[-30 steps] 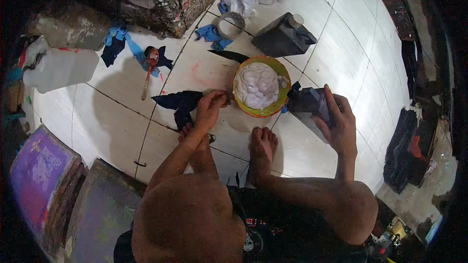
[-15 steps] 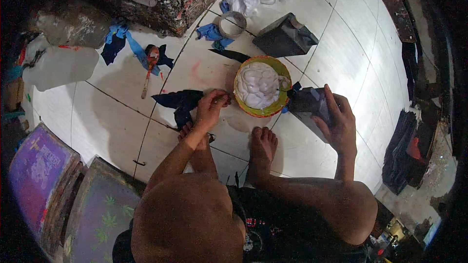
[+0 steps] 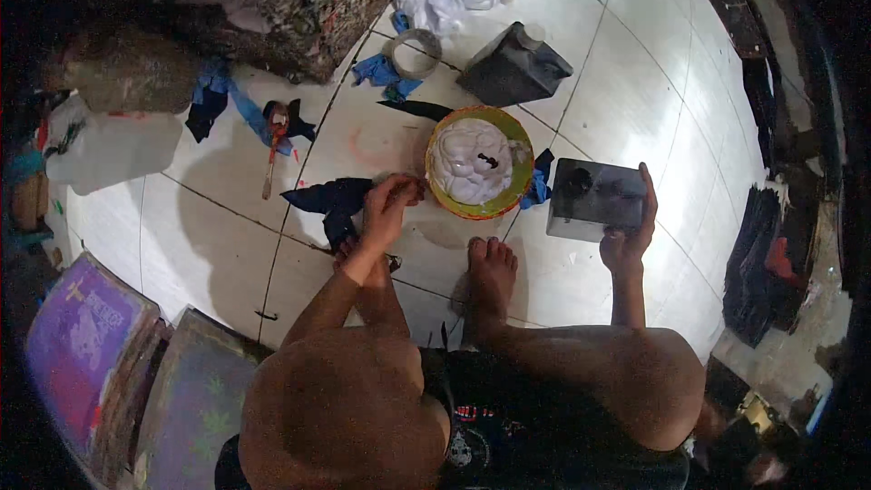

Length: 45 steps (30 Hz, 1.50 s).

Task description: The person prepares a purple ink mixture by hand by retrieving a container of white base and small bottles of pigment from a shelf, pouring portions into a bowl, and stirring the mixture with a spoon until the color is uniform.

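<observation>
Right grip: right hand (image 3: pixel 626 249) is grasping the dark container (image 3: pixel 594 209).
Container: being held right of the bowl (image 3: pixel 523 183), apart, longer visible side running left-right.
Left grip: left hand (image 3: pixel 390 209) is hanging nearer the bowl; cannot tell if grasping anything.

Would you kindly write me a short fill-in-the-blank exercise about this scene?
The boxy dark grey plastic container is held by the person's ____ hand.
The round yellow-green bowl contains a thick paste that is mostly ____ in colour.
The slim red-stained brush lies to the ____ of the bowl.
The small blob on the paste is ____ in shade than the paste.
Missing words: right; white; left; darker.
</observation>
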Each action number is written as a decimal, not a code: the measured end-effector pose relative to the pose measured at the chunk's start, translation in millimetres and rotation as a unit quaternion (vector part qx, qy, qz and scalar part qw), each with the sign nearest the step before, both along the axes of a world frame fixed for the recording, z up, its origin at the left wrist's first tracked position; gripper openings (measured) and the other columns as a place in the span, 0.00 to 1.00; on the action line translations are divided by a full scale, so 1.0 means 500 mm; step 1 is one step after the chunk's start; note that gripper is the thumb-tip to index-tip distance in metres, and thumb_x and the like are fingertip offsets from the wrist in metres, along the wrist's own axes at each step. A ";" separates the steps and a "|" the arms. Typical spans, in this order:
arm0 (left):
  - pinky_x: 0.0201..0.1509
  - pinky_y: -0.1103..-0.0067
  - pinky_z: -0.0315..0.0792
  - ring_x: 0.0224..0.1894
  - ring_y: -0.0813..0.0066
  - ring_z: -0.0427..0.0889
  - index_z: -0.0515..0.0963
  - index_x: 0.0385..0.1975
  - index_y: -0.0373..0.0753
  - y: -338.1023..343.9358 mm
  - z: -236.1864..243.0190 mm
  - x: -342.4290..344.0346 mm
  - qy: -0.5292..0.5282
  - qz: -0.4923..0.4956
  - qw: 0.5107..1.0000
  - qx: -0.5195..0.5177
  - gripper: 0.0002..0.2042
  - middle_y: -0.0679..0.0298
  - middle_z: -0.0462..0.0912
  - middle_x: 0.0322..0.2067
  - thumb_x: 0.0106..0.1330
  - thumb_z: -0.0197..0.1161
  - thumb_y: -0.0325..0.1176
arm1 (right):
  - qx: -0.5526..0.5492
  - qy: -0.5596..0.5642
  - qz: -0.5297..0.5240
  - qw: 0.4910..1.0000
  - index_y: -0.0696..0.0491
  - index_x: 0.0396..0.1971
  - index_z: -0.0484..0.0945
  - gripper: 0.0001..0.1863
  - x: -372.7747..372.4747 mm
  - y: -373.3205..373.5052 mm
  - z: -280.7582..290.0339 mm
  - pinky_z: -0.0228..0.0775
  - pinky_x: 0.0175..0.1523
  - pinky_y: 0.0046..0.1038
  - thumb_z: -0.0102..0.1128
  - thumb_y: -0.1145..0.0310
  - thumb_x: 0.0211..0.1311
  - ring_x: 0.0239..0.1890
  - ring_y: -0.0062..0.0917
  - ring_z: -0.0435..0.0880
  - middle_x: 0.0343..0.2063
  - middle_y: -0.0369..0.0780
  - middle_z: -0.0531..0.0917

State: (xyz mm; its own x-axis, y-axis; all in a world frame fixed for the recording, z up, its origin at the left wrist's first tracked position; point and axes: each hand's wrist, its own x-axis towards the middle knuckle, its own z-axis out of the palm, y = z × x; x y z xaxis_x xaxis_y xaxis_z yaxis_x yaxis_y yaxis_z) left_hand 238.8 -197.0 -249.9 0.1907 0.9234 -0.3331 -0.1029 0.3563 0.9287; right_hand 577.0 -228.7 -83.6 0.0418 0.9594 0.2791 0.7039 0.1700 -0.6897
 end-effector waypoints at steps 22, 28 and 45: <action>0.31 0.83 0.72 0.32 0.78 0.80 0.78 0.37 0.35 0.120 0.083 -0.118 0.386 0.083 0.897 0.201 0.06 0.64 0.82 0.33 0.63 0.60 0.28 | 0.063 0.289 -0.141 0.945 0.57 0.58 0.57 0.32 0.115 0.107 -0.068 0.67 0.59 0.32 0.64 0.76 0.56 0.57 0.32 0.70 0.55 0.46 0.69; 0.44 0.70 0.69 0.40 0.61 0.76 0.77 0.38 0.34 0.134 0.049 -0.198 0.566 0.142 0.779 0.227 0.15 0.56 0.78 0.35 0.55 0.69 0.35 | 0.026 0.309 -0.142 0.940 0.55 0.55 0.58 0.33 0.104 0.153 -0.151 0.67 0.59 0.33 0.67 0.76 0.53 0.55 0.31 0.70 0.51 0.44 0.70; 0.37 0.61 0.66 0.33 0.49 0.74 0.76 0.26 0.30 0.161 0.000 -0.290 0.690 -0.024 0.695 0.201 0.10 0.49 0.76 0.27 0.60 0.59 0.33 | -0.035 0.180 -0.129 0.975 0.57 0.59 0.59 0.36 0.091 0.115 -0.117 0.62 0.63 0.36 0.69 0.67 0.53 0.59 0.34 0.68 0.55 0.46 0.68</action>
